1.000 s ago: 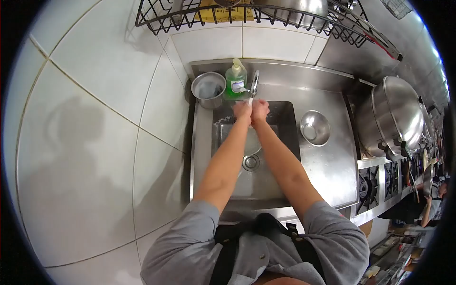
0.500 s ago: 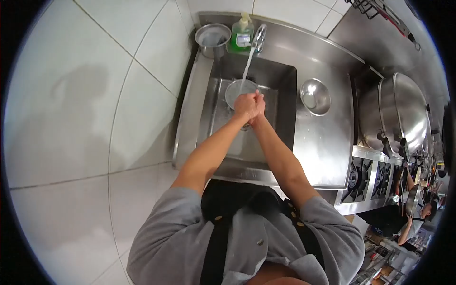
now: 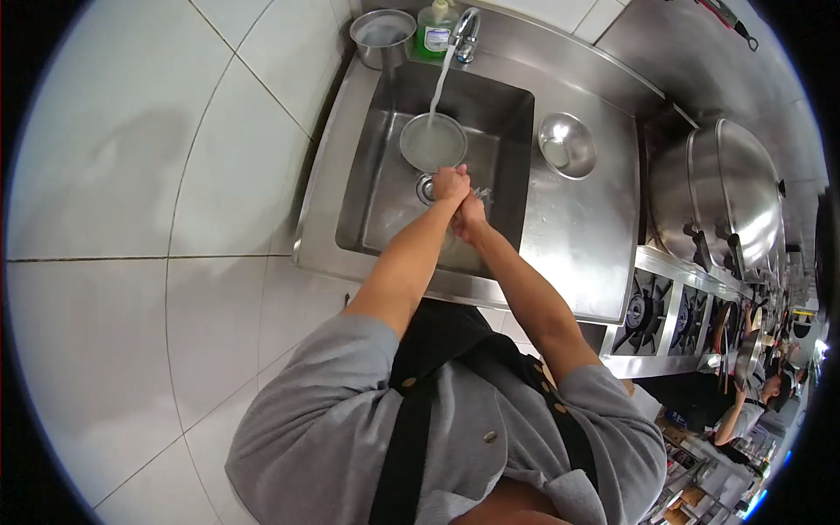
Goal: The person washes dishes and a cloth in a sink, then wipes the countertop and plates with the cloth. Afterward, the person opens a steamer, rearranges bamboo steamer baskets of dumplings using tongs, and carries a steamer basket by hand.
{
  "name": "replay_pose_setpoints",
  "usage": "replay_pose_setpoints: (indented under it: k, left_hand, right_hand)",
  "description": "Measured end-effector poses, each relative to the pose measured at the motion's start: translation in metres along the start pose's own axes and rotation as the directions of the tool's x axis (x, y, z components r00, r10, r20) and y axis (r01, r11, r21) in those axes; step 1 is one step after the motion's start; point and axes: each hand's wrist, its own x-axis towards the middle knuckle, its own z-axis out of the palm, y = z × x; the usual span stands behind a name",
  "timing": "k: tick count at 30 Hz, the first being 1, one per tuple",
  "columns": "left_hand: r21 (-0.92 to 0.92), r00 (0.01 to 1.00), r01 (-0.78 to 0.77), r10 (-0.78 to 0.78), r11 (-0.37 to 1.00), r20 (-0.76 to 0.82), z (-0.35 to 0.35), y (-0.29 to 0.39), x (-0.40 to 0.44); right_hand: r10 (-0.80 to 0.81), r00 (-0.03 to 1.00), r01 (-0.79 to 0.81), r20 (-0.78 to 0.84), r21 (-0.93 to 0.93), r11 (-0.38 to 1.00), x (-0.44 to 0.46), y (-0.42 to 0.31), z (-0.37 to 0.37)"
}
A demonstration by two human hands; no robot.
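Note:
Over the middle of the sink basin (image 3: 376, 188), my left hand (image 3: 450, 185) and my right hand (image 3: 470, 213) are pressed together with the fingers curled in. Whatever lies between them, if anything, is hidden. A pale, splash-like patch shows just right of my right hand. Beyond my hands, a round container of cloudy water (image 3: 433, 143) stands in the basin, apart from them. A stream from the running tap (image 3: 467, 35) falls into it. The drain (image 3: 425, 188) shows just left of my hands.
A steel bowl (image 3: 567, 146) lies on the right drainboard (image 3: 582, 245). A steel pot (image 3: 382, 35) and a green soap bottle (image 3: 435, 37) stand behind the sink. Farther right are a large steel vessel (image 3: 717, 192), gas burners (image 3: 643, 311) and another person (image 3: 739, 411).
My hands have come back from over the water container toward the near side of the basin, still pressed together. The head view has shifted, and the water keeps running.

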Motion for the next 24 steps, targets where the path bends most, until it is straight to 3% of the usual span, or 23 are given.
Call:
replay_pose_setpoints:
  k: [3,6,9,12,13,14,15,16,18,19,20,21,22,24]
  left_hand:
    - [0.010,1.000,-0.008,0.008,1.000,0.028,-0.002,0.003,0.004]
    - [-0.009,0.992,-0.024,0.025,1.000,0.124,-0.011,0.008,0.005]
    - [0.250,0.990,-0.086,0.054,0.964,0.132,-0.022,-0.010,-0.008]
    - [0.379,0.902,-0.124,-0.055,0.917,0.427,-0.033,-0.077,0.015]
    - [0.367,0.954,-0.050,-0.064,0.929,0.292,-0.047,-0.083,0.003]
    - [0.439,0.918,-0.091,-0.096,0.894,0.385,-0.055,-0.104,0.019]
    - [0.445,0.924,-0.107,-0.077,0.889,0.376,-0.056,-0.129,0.032]
    - [0.452,0.929,-0.121,-0.059,0.884,0.365,-0.057,-0.153,0.042]
    - [0.294,0.958,-0.004,-0.080,0.956,0.276,-0.057,-0.188,0.051]
    - [0.215,0.930,0.067,-0.139,0.974,0.339,-0.063,-0.186,0.046]
    - [0.137,0.897,0.143,-0.187,0.980,0.401,-0.072,-0.178,0.041]
    - [0.062,0.857,0.223,-0.226,0.973,0.463,-0.077,-0.173,0.040]
    - [-0.029,0.870,0.195,-0.159,0.980,0.467,-0.076,-0.173,0.041]
    - [-0.204,0.880,0.157,-0.043,0.966,0.473,-0.076,-0.156,0.048]
  right_hand:
    - [-0.094,0.995,0.098,0.039,-0.116,0.988,0.065,0.028,-0.018]
    - [-0.424,0.904,0.351,-0.055,-0.473,0.808,0.071,0.033,-0.016]
    - [-0.476,0.871,0.438,0.120,-0.630,0.641,0.056,0.051,-0.025]
    - [-0.520,0.812,0.517,0.264,-0.739,0.433,0.038,0.051,-0.048]
    - [-0.503,0.838,0.512,0.212,-0.627,0.587,0.035,0.038,-0.051]
    - [-0.485,0.860,0.496,0.160,-0.490,0.717,0.031,0.024,-0.053]
    - [-0.371,0.927,0.375,0.054,-0.099,0.922,0.009,0.000,-0.057]
    - [-0.217,0.976,0.199,0.019,0.324,0.925,-0.003,-0.017,-0.064]
    - [-0.118,0.976,0.211,-0.183,0.657,0.724,0.015,-0.052,-0.090]
    - [-0.059,0.992,0.124,-0.113,0.754,0.645,0.052,-0.062,-0.120]
    - [-0.048,0.981,0.182,-0.187,0.809,0.559,0.082,-0.073,-0.138]
    - [-0.126,0.882,0.445,-0.455,0.715,0.539,0.073,-0.090,-0.126]
    - [0.019,0.879,0.321,-0.476,0.622,0.714,0.084,-0.105,-0.132]
    - [-0.128,0.919,0.307,-0.373,0.475,0.825,0.099,-0.110,-0.113]
